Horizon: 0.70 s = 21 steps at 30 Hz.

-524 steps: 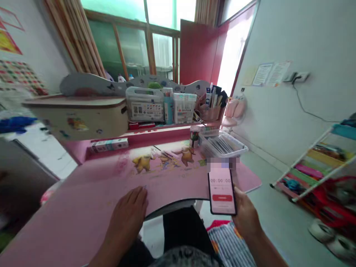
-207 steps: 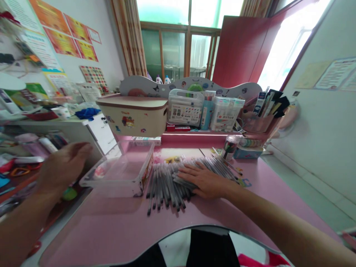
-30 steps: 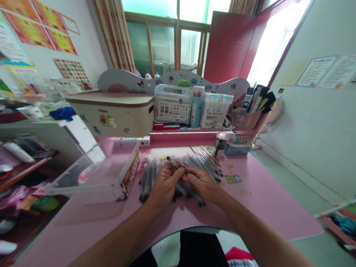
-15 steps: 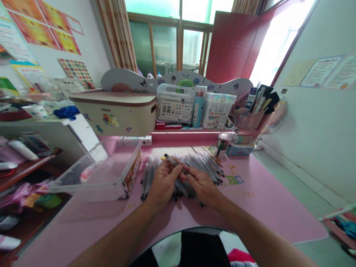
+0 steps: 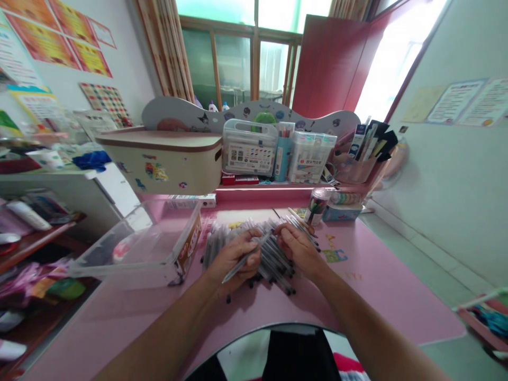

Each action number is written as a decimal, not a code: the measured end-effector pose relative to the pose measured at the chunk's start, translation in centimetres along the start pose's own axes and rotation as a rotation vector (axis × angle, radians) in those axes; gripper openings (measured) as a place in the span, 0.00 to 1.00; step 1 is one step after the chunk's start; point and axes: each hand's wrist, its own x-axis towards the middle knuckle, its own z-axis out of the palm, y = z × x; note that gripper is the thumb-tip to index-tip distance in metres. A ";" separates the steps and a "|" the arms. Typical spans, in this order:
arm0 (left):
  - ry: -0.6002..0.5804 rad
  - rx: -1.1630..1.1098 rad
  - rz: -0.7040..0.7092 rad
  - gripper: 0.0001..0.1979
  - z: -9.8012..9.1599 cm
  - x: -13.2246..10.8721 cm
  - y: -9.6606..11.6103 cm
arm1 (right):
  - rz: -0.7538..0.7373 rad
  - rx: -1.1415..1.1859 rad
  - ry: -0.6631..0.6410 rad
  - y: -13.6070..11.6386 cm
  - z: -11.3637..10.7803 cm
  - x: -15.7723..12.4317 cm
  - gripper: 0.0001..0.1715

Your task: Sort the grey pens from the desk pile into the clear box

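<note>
My left hand (image 5: pixel 238 259) is closed round a clear pen (image 5: pixel 234 270), whose pale end points down and left toward my wrist. Close by on the right, my right hand (image 5: pixel 296 246) has its thumb and fingers pinched together; a small dark bit shows at its fingertips, too small to name. Beneath and between both hands lies a wide heap of clear pens (image 5: pixel 278 259) with dark ends, partly hidden by the hands. A small black piece (image 5: pixel 228 299) lies on the pink desk just below my left hand.
An open clear plastic bin (image 5: pixel 135 270) stands left on the pink desk (image 5: pixel 381 301). Behind the heap are a jar of pens (image 5: pixel 317 206) and a blue box (image 5: pixel 342 212). The shelf above holds a lidded beige box (image 5: pixel 170 166), marker cases (image 5: pixel 250 148) and a pen holder (image 5: pixel 355 169).
My hands were together on a pen with its dark end up and left. Now they have moved apart, and the pen in my left hand points its pale end down and left.
</note>
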 end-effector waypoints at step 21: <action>0.314 0.207 0.309 0.14 0.0 0.3 -1.4 | -0.028 -0.190 0.108 0.7 0.8 -0.2 0.26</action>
